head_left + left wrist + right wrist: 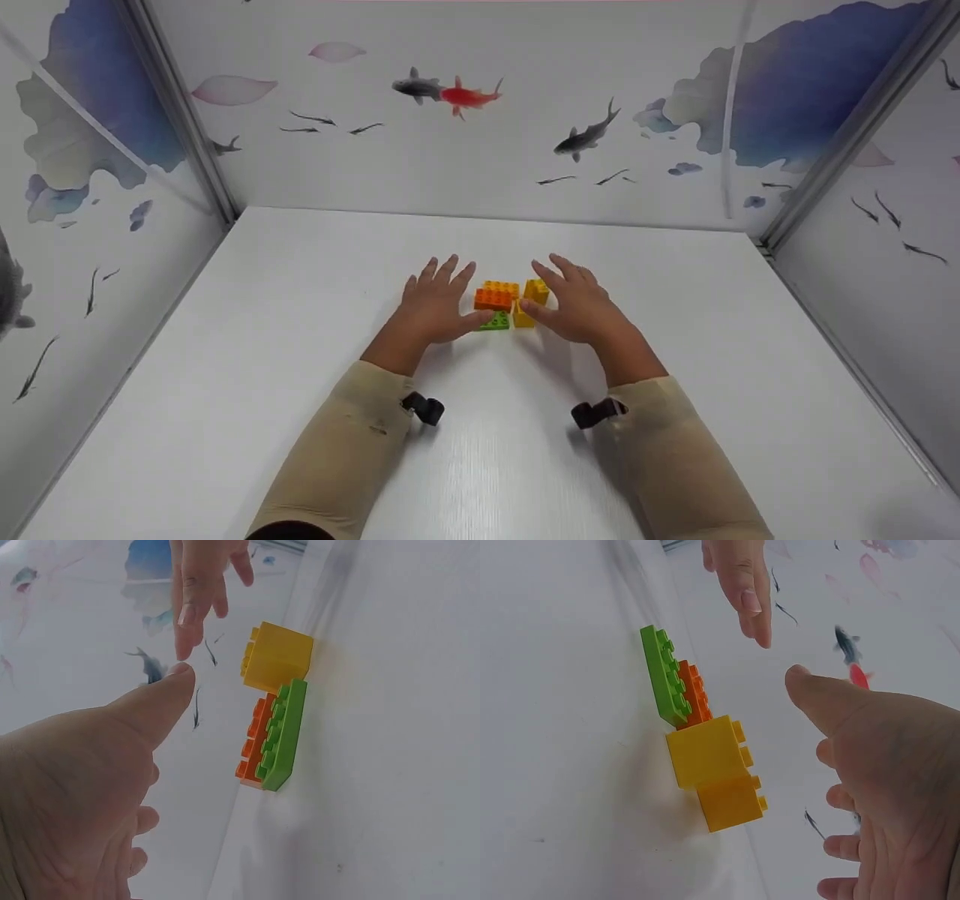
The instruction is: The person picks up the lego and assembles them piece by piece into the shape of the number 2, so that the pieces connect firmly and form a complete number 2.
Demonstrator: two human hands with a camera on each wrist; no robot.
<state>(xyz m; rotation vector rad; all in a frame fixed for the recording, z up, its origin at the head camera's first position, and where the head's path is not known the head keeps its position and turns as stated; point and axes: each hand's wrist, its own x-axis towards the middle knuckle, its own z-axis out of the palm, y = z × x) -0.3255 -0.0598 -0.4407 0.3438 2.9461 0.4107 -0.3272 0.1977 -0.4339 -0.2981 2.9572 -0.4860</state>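
A small group of toy building bricks stands on the white table between both hands. It has a flat green brick (496, 322) in front, an orange brick (492, 299) behind it, and a yellow-orange brick (501, 286) at the back. To the right are two yellow bricks, a nearer one (706, 753) and a farther one (536, 290). My left hand (439, 304) hovers left of the group, fingers spread, its thumb over the green brick in the head view. My right hand (574, 302) is spread on the right side, thumb partly covering the yellow bricks. Neither hand holds anything.
The white table (480, 465) is enclosed by a back wall (480, 165) and side walls printed with fish and petals. Metal posts stand at the back corners. A black wrist camera (424, 409) sits on the left sleeve, another camera (598, 412) on the right.
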